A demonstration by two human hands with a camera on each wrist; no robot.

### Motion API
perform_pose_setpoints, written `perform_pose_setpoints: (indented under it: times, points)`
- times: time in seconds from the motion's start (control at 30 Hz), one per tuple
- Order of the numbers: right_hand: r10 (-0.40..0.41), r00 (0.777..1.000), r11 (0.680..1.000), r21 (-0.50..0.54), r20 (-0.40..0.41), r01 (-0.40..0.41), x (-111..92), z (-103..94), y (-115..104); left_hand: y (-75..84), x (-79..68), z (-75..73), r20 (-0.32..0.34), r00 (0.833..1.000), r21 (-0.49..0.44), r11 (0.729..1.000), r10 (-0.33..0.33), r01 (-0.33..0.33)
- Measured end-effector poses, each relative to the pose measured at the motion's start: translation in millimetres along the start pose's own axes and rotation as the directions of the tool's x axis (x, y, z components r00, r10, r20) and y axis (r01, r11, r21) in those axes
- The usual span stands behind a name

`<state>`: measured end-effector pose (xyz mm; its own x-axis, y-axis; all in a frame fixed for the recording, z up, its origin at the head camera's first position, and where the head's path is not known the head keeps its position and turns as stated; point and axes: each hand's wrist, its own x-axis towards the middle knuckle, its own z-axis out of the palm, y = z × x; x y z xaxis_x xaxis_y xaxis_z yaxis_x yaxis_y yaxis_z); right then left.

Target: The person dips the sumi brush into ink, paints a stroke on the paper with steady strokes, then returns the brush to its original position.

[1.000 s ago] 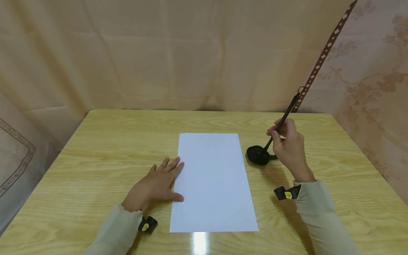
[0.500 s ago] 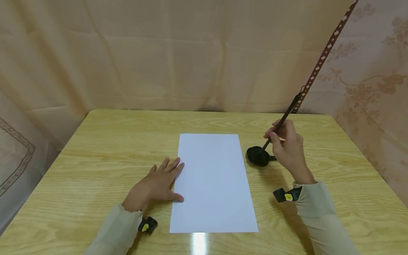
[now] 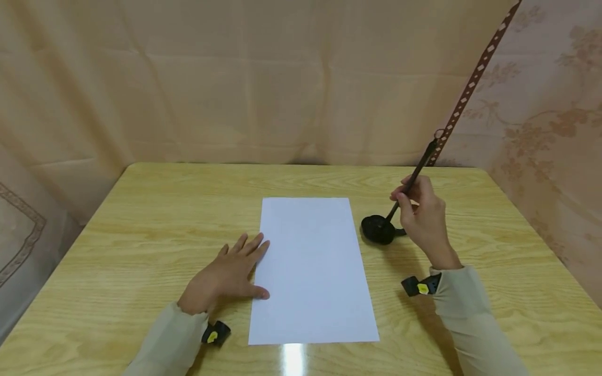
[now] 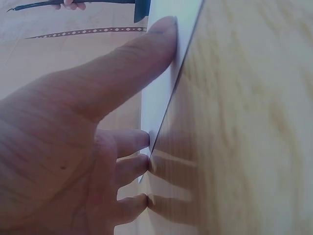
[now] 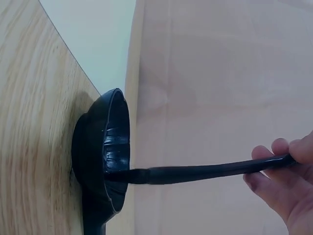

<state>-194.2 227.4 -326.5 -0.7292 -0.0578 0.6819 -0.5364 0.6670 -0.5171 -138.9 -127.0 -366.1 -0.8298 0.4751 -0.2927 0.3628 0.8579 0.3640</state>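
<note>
Currently at the dipping step, by the look of it: brush with its tip down inside the black dish, dish on the surface just right of the paper. Right hand pinches the shaft between thumb and fingers, well above the dish. Left hand spread, fingers extended, gripping nothing; thumb and some fingertips over the paper's left edge.

Brush bearing: tip down and to the left, looped end up and to the right, leaning away from the person. Long axis steep, slanted rather than plumb; right wrist view has the shaft standing out from the dish mouth. Dish handle runs out to the right, toward the right hand. How much liquid the dish holds: cannot tell.

Next move, as judged: lift along the shaft's own line, tip clear of the rim, perhaps wiping off excess; watch for drips and a tipped dish.
</note>
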Motion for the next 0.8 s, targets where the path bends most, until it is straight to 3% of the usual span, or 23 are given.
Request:
perform_pose_setpoints:
  times: [0.37, 0.57, 0.8]
  points:
    - [-0.001, 1.000, 0.999, 0.036, 0.025, 0.000, -0.5, 0.5, -4.2, -0.5, -0.4, -0.6, -0.009, 1.000, 0.001, 1.000, 0.008, -0.008]
    - [-0.002, 0.999, 1.000, 0.001, 0.048, 0.002, -1.9, 2.9, -2.4, 0.9, -0.8, -1.4, -0.011, 1.000, -0.005, 1.000, 0.010, -0.010]
    - [-0.007, 1.000, 1.000, -0.004, -0.004, 0.007, -2.0, 1.0, -1.8, 1.2, -1.3, -1.9, -0.008, 1.000, -0.001, 1.000, 0.012, -0.012]
